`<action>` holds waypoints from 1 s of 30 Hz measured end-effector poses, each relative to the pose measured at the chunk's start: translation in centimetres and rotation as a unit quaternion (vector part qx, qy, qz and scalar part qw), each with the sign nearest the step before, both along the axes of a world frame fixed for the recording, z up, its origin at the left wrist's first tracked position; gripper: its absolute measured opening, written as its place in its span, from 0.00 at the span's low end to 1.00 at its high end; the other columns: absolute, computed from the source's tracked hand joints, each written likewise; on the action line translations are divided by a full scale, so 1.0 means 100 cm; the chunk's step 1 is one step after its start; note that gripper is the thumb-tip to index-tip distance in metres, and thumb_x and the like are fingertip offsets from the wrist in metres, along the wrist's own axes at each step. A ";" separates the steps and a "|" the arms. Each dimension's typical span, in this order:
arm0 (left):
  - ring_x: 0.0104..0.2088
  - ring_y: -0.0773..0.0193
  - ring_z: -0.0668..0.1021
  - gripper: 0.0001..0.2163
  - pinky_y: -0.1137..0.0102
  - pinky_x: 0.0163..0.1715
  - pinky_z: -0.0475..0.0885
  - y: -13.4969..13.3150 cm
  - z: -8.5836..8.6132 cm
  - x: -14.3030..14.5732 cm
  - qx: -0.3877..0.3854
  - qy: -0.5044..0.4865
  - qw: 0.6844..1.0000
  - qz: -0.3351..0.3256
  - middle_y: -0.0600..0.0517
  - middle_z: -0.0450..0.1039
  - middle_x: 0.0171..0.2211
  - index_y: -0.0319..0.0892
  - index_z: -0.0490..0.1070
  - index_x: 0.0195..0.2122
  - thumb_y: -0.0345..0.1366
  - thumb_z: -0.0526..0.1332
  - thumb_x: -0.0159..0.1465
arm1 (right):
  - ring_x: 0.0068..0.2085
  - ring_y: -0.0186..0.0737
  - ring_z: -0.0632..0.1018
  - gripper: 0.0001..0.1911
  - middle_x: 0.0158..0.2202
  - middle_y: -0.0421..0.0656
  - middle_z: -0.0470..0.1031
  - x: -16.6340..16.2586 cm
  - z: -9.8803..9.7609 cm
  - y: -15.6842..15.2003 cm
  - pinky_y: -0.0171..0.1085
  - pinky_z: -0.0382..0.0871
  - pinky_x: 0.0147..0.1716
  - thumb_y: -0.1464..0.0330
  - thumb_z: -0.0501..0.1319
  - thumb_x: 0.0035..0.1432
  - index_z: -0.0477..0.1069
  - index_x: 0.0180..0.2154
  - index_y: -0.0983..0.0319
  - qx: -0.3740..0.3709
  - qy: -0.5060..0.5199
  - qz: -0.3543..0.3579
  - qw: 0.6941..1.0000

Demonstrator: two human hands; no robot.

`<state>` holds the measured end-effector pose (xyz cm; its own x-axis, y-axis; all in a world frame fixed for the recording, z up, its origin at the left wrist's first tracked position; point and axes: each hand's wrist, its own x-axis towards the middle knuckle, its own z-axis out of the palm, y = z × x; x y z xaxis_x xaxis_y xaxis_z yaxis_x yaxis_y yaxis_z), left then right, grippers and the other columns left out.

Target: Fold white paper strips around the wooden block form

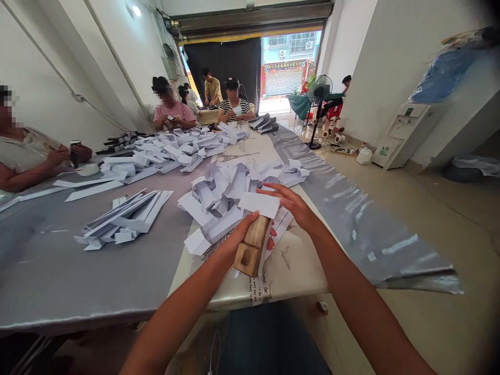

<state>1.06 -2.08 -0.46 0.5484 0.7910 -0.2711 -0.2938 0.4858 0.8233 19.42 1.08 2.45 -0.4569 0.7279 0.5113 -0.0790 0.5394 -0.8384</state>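
My left hand [247,227] is closed around a wooden block [255,237] with a dark hollow near its lower end. Its fingertips show on the block's right side. Across the block's upper end lies a piece of white paper [260,203]. My right hand [294,205] has its fingers stretched out, touching the paper's right edge. Just beyond both hands is a heap of folded white paper pieces [222,190] on a cream printed cloth [300,263]. Some paper beneath the block is partly hidden by my hands.
A stack of white strips [127,219] lies on the grey tablecloth [152,276] at left. Another paper pile [172,148] stretches toward several people seated around the table. A standing fan [319,94] and water dispenser [404,133] are on the right.
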 end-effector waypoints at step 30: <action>0.21 0.66 0.73 0.26 0.72 0.22 0.68 0.011 -0.003 -0.009 -0.028 -0.100 0.993 0.048 0.48 0.73 0.25 0.38 0.71 0.33 0.58 0.50 0.59 | 0.59 0.43 0.67 0.22 0.60 0.40 0.65 -0.042 -0.022 -0.008 0.44 0.64 0.56 0.63 0.52 0.63 0.63 0.58 0.54 0.167 -0.042 -0.201 0.964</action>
<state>0.13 -0.97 -0.78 0.5191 0.8287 -0.2090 -0.4952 0.4910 0.7168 15.23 0.28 0.25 -0.2227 0.6556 0.7215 0.2541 0.7535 -0.6063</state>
